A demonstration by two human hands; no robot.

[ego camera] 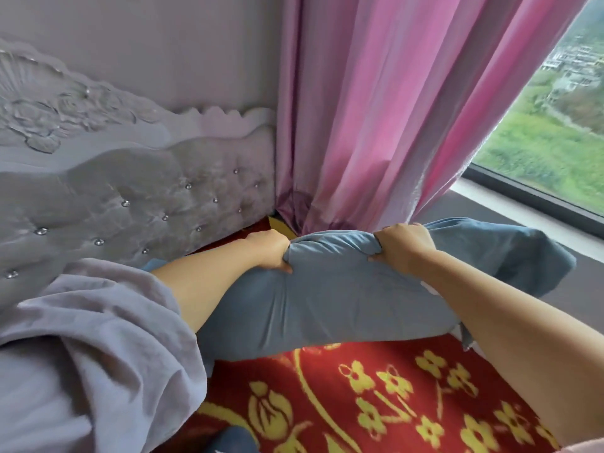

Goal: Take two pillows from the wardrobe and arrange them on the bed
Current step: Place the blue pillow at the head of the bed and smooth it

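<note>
Fingers [280,265] of the left hand [268,250] are clenched into the upper edge of a blue pillow [343,299], the fabric being bunched between thumb and palm. The right hand [405,248] is likewise closed over the same edge, a little further along, with its thumb pressed into the cloth and a fold gathered beneath the knuckles. The pillow is thereby gripped at two points and is held lengthwise across the view, its near side sagging just above a red bedspread [376,397] patterned with yellow flowers; whether its underside is touching the spread cannot be told. Its far end is extended toward the window ledge [536,207]. Both forearms are bare, and a loose lilac sleeve [98,338] is seen bunched on the left arm. Behind the pillow a tufted grey headboard [130,204] studded with small crystals is set against the wall, and a pink curtain [392,109] is hung just beside it, its lower folds gathered close to the left hand. Beyond the curtain, green land is visible through the window [555,125].
</note>
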